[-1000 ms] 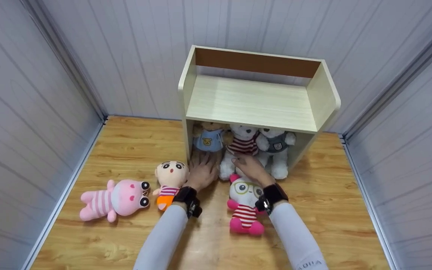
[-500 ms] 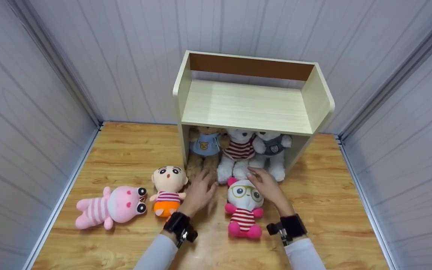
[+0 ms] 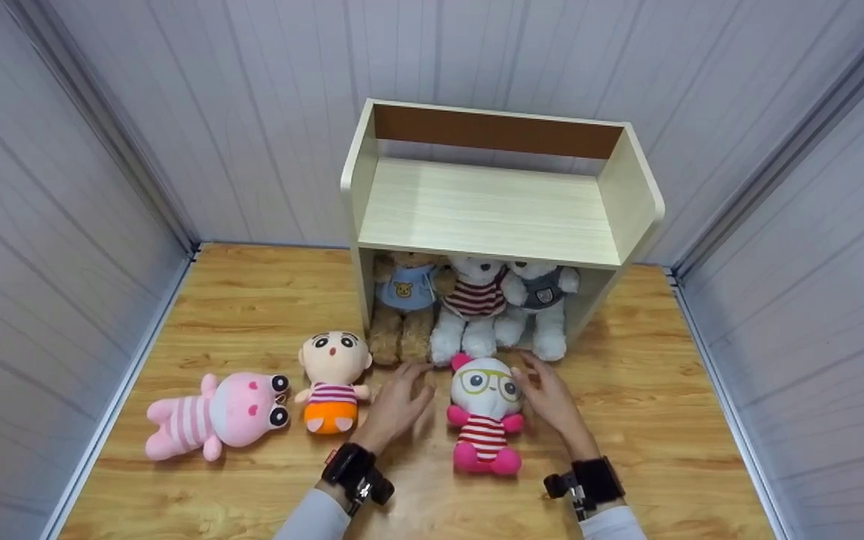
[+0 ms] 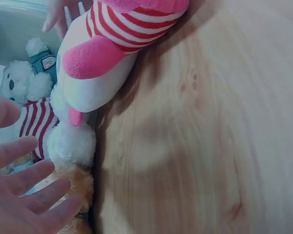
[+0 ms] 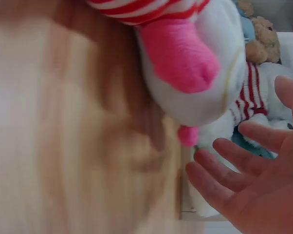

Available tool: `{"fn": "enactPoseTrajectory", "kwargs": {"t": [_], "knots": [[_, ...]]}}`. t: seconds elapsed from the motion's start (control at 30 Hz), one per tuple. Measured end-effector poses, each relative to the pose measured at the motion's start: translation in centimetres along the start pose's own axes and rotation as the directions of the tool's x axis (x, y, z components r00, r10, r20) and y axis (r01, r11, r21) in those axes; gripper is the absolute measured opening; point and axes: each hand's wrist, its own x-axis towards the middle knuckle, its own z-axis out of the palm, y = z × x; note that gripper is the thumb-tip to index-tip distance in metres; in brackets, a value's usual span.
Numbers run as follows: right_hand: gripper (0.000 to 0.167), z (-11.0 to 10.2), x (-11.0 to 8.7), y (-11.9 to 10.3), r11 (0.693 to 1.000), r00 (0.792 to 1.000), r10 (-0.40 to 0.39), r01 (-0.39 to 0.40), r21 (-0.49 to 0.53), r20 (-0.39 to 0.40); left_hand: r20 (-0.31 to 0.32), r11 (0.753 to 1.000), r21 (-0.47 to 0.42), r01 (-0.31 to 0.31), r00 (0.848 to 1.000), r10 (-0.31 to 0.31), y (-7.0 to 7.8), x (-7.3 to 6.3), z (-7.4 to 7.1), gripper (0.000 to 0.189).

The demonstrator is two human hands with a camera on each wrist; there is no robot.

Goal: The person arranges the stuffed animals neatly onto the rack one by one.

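Note:
A panda plush (image 3: 486, 412) with yellow-green glasses and a red-striped body lies face up on the wooden floor, between the two hands. To its left the left hand (image 3: 396, 405) hovers with spread fingers, holding nothing; the left wrist view shows a gap between that hand and the panda. On the other side is the right hand (image 3: 548, 394), fingers loosely extended close to the panda's head, its palm bare in the right wrist view. Behind them a brown bear (image 3: 404, 307), a white bear in red stripes (image 3: 475, 300) and a white bear in grey (image 3: 541, 300) sit side by side.
The bears occupy the lower compartment of a pale two-level shelf (image 3: 492, 210) against the back wall. Left of the left hand lie a doll in orange shorts (image 3: 332, 386) and a pink striped plush (image 3: 222, 416). Panel walls (image 3: 799, 285) enclose the floor.
Both hands have drawn back from the bears in the lower compartment toward the person, and now stand either side of the panda plush. The view has shifted slightly; the toys keep their places.

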Motion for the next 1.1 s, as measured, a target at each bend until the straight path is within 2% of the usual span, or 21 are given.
{"fn": "enactPoseTrajectory", "kwargs": {"t": [0.13,0.27,0.37,0.47,0.63,0.73,0.93,1.1], "knots": [[0.058,0.7,-0.7,0.7,0.996,0.996,0.093,-0.093,0.016,0.007,0.027,1.000,-0.023,0.010,1.000,-0.009,0.2,-0.5,0.5,0.039],[0.063,1.6,-1.2,1.1,0.985,0.985,0.170,-0.170,0.037,0.002,0.106,0.999,-0.017,0.034,0.994,-0.032,0.5,-0.9,1.4,0.041],[0.062,2.3,-1.4,1.3,0.977,0.980,0.201,-0.201,0.066,0.002,0.170,0.997,-0.021,0.080,0.983,-0.075,0.6,-1.0,2.0,0.046],[0.058,2.7,-1.5,1.5,0.974,0.979,0.202,-0.203,0.104,0.020,0.202,0.993,-0.030,0.114,0.974,-0.106,0.6,-1.1,2.5,0.049],[0.049,3.2,-1.7,1.5,0.965,0.979,0.204,-0.205,0.165,0.024,0.199,0.996,0.004,0.092,0.976,-0.091,0.6,-1.2,3.1,0.052],[0.047,3.4,-1.8,1.3,0.951,0.978,0.208,-0.206,0.230,0.012,0.212,0.995,-0.012,0.102,0.972,-0.097,0.6,-1.3,3.3,0.057],[0.048,3.5,-2.1,0.6,0.927,0.970,0.242,-0.225,0.300,-0.018,0.224,0.986,-0.099,0.137,0.968,-0.112,0.8,-1.4,3.4,0.069],[0.050,3.1,-2.4,-1.3,0.916,0.970,0.240,-0.216,0.339,-0.030,0.203,0.960,-0.222,0.171,0.971,-0.126,0.9,-1.7,3.8,0.083]]}}
